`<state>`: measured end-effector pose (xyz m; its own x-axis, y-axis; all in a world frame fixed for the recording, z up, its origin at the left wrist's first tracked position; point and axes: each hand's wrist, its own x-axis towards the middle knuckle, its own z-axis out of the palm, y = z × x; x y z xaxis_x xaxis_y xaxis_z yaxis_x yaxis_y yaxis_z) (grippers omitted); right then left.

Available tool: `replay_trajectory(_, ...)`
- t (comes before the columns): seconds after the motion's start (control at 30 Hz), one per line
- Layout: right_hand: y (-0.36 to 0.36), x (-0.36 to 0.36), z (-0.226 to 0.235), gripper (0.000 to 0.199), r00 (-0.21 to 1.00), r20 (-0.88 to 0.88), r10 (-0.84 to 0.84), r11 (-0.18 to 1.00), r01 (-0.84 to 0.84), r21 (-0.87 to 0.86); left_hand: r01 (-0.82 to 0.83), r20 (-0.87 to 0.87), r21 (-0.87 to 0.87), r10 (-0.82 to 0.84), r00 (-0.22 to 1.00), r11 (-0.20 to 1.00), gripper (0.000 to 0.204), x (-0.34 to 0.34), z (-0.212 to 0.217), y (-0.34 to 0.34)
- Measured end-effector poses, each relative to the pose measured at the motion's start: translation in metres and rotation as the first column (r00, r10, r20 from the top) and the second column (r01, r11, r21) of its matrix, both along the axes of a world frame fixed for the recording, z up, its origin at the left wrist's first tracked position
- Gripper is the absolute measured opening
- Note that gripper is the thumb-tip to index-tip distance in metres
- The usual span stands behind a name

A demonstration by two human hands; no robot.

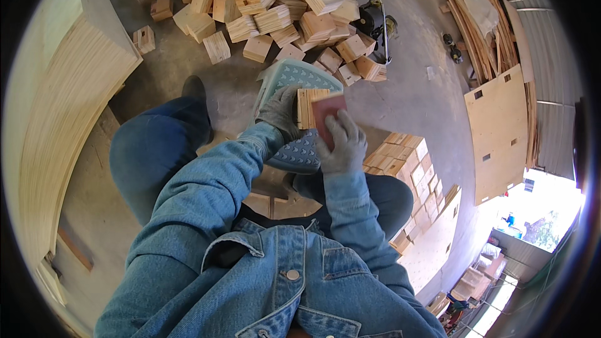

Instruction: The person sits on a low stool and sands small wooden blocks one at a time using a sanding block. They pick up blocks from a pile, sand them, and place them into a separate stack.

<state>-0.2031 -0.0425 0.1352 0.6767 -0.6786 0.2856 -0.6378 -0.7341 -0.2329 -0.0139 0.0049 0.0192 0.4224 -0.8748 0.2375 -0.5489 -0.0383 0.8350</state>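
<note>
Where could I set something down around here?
The widest bare patch is concrete floor between the loose block pile and the leaning wooden sheets, bar a pale scrap. A smaller one lies between that pile, the plywood stack and the left shoe. The stool is crowded by the left hand and a wooden block.

Gloved left hand (278,112) grips small plywood block (305,112) over teal step stool (307,76); gloved right hand (343,145) holds reddish flat pad (328,111) at block's right side. Loose block pile (272,17) lies ahead, stacked blocks (410,172) sit right, plywood sheets (69,87) left.
</note>
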Motion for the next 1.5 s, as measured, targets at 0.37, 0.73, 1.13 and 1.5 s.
replay_trajectory(0.37, -0.084, 0.048, -0.007, 0.061, 0.995, -0.078, -0.062, 0.991, 0.07, 0.112, 0.023, 0.045, 0.053, -0.025, 0.999, 0.998, 0.105, 0.0, 0.01, 0.0)
replay_trajectory(0.73, 0.052, -0.016, 0.012, 0.06, 0.994, 0.0, 0.113, 0.993, -0.113, 0.017, 0.076, -0.121, 0.091, -0.065, 0.99, 0.993, 0.102, 0.005, -0.006, -0.005)
replay_trajectory(1.13, -0.065, 0.091, 0.006, 0.056, 0.987, -0.163, 0.003, 0.995, 0.014, 0.099, 0.013, -0.082, -0.066, -0.018, 0.996, 0.998, 0.086, -0.001, -0.012, -0.006)
replay_trajectory(1.5, 0.039, -0.005, 0.013, 0.06, 0.993, -0.056, 0.107, 0.993, -0.104, 0.053, 0.063, -0.058, 0.055, -0.06, 0.996, 0.996, 0.1, 0.004, -0.003, -0.004)
